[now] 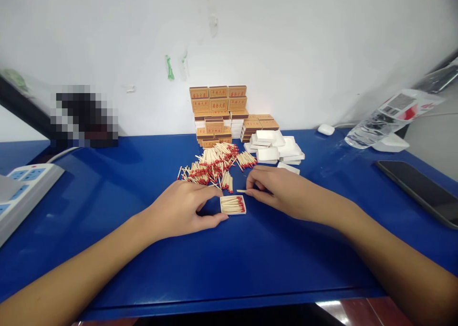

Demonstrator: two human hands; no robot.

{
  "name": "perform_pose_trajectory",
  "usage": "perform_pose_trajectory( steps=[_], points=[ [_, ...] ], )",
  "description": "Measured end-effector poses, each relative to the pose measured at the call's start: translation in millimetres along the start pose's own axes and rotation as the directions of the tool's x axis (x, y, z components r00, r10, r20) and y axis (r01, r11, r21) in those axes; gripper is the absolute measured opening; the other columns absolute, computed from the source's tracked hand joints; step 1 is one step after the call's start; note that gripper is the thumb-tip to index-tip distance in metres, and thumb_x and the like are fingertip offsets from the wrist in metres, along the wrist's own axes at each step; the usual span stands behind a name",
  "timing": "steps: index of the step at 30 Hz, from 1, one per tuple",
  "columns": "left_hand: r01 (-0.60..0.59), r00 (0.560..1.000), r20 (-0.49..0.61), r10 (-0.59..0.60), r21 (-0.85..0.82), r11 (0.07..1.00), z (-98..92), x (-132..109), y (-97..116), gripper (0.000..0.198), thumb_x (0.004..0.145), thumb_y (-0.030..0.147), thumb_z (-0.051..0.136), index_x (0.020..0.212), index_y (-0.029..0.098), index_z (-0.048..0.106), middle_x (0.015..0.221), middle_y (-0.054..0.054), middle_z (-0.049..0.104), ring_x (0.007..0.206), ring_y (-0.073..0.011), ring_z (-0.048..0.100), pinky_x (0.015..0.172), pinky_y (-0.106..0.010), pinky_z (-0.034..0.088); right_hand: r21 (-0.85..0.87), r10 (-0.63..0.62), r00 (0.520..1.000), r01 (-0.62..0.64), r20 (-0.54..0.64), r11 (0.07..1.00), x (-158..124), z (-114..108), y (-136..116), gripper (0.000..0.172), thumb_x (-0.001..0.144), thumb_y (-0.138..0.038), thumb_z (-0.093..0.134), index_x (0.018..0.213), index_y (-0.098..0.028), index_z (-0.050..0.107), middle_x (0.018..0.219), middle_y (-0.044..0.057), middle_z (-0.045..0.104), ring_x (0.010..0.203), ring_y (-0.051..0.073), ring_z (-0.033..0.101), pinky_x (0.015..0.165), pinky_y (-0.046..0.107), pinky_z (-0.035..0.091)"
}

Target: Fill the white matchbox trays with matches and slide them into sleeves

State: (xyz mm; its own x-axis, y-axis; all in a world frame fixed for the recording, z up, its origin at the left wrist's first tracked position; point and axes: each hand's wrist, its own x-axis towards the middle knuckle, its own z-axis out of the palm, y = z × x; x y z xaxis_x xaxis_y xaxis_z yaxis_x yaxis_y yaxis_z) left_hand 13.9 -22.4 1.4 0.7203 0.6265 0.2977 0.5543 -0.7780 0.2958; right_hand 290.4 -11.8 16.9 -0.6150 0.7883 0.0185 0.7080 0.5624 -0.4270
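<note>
A small white matchbox tray (233, 205) filled with red-tipped matches lies on the blue table (229, 259). My left hand (182, 210) curls round the tray's left side, thumb and forefinger touching it. My right hand (277, 186) rests just right of the tray and pinches a single match (241, 191) between its fingertips. Behind both hands spreads a loose heap of red-tipped matches (214, 166).
Stacked brown matchbox sleeves (218, 111) stand against the white wall, with a pile of empty white trays (277, 147) to their right. A power strip (21, 192) sits at the far left. At the right lie a dark phone (420, 190), a plastic bottle (390, 116) and a white earbud case (325, 129).
</note>
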Motion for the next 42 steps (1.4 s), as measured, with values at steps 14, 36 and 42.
perform_pose_trajectory(
  steps=[14, 36, 42],
  points=[
    [-0.002, 1.0, 0.01, 0.002, -0.009, 1.0, 1.9, -0.7, 0.3, 0.028, 0.091, 0.044, 0.07, 0.102, 0.019, 0.073, 0.062, 0.006, 0.061, 0.053, -0.0102, 0.057, 0.054, -0.024, 0.04, -0.038, -0.079, 0.997, 0.08, 0.02, 0.996, 1.0, 13.6, -37.7, 0.008, 0.098, -0.02, 0.057, 0.092, -0.018, 0.061, 0.096, 0.004, 0.064, 0.077, 0.016, 0.059, 0.067, 0.03, 0.039],
    [-0.003, 1.0, 0.003, 0.003, -0.015, 1.0, 0.7, -1.5, 0.3, 0.028, 0.088, 0.044, 0.073, 0.105, 0.021, 0.073, 0.063, 0.007, 0.062, 0.052, -0.0093, 0.057, 0.054, -0.023, 0.041, -0.026, -0.119, 0.978, 0.117, -0.171, 0.993, 16.8, 23.1, -0.1, 0.023, 0.099, -0.011, 0.05, 0.114, -0.02, 0.066, 0.102, 0.006, 0.055, 0.087, 0.018, 0.056, 0.076, 0.031, 0.044],
    [-0.002, 1.0, 0.006, 0.003, -0.012, 1.0, -0.3, -0.1, 0.9, 0.028, 0.088, 0.044, 0.073, 0.103, 0.021, 0.074, 0.062, 0.006, 0.062, 0.052, -0.0096, 0.057, 0.053, -0.023, 0.04, -0.012, -0.097, 0.979, 0.096, -0.179, 0.995, 17.9, 21.3, -1.6, 0.021, 0.1, -0.015, 0.05, 0.111, -0.019, 0.067, 0.102, 0.007, 0.057, 0.085, 0.018, 0.057, 0.075, 0.03, 0.044]
  ],
)
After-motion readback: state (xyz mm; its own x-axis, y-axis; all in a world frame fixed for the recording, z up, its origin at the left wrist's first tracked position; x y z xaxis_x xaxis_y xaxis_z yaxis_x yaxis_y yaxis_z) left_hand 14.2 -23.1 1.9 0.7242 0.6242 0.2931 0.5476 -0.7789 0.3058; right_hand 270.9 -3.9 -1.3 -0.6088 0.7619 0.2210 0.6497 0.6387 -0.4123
